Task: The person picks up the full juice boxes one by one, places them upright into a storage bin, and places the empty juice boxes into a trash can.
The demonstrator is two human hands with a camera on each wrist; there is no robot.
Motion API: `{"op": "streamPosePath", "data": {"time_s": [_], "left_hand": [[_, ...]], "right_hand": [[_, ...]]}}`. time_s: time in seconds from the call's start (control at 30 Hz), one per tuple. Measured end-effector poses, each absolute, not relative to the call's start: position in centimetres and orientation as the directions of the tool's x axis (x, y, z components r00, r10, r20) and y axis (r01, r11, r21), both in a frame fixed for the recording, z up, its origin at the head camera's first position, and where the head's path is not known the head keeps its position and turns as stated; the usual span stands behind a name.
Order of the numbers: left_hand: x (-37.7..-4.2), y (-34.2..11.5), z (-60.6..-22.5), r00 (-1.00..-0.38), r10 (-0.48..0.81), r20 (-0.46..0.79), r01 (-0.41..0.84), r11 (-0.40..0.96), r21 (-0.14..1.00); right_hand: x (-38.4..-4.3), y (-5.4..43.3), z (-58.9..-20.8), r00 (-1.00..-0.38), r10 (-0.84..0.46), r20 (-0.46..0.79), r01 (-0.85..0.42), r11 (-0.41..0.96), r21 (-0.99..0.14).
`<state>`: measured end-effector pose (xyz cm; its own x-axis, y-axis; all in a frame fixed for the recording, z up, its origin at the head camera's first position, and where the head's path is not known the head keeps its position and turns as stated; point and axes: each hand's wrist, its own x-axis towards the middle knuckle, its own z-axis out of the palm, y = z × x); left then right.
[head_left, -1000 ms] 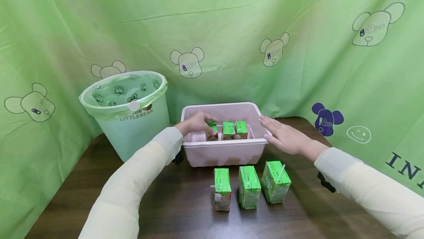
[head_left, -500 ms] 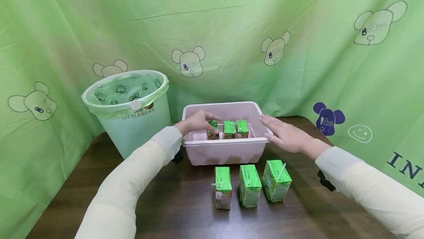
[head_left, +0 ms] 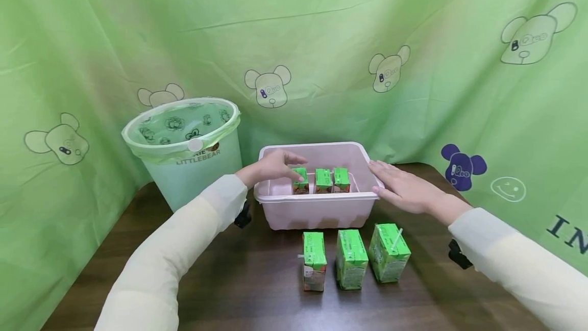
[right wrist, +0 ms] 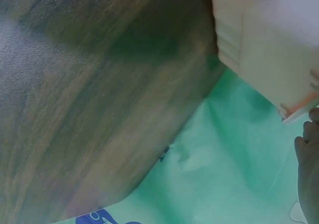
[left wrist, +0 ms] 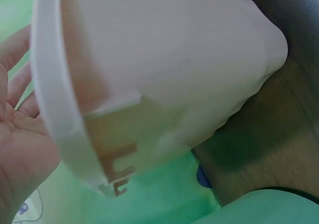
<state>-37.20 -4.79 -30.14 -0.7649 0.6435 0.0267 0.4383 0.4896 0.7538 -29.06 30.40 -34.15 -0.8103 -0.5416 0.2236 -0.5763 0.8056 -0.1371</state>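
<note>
A pink plastic bin (head_left: 317,212) stands on the table with three green-topped drink cartons inside in a row: a left carton (head_left: 300,187), a middle carton (head_left: 323,180) and a right carton (head_left: 341,180). My left hand (head_left: 274,166) reaches over the bin's left rim, fingers and thumb spread apart just above and left of the left carton. The left wrist view shows that hand (left wrist: 25,129) beyond the bin's rim (left wrist: 52,84). My right hand (head_left: 406,185) rests straight fingers against the bin's right rim. In the right wrist view, only part of that hand (right wrist: 310,159) appears, beside the bin (right wrist: 269,45).
In front of the bin stand three more cartons on the table: one with brown sides (head_left: 314,262), a green one (head_left: 351,259) and another green one with a straw (head_left: 389,253). A lined mint-green trash can (head_left: 197,173) stands left. A green curtain (head_left: 321,25) hangs behind.
My left hand has loosened from the left carton and drawn slightly up and left, and the carton stays in the bin. My right hand remains at the right rim. The view has shifted slightly.
</note>
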Motion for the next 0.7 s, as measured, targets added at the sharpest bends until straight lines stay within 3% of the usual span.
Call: {"op": "streamPosePath", "data": {"time_s": [0.37, 0.7], "left_hand": [[-35.8, -6.6, -28.6, -0.751, 0.652, 0.104, 0.507, 0.468, 0.724], [-33.7, -8.4, -27.6, -0.753, 0.625, 0.206, 0.503, 0.346, 0.792]], "right_hand": [[-27.6, 30.7, -33.3, -0.768, -0.56, 0.31, -0.611, 0.786, -0.094], [-26.1, 31.7, -32.6, -0.705, -0.561, 0.433, -0.643, 0.764, -0.057]]}}
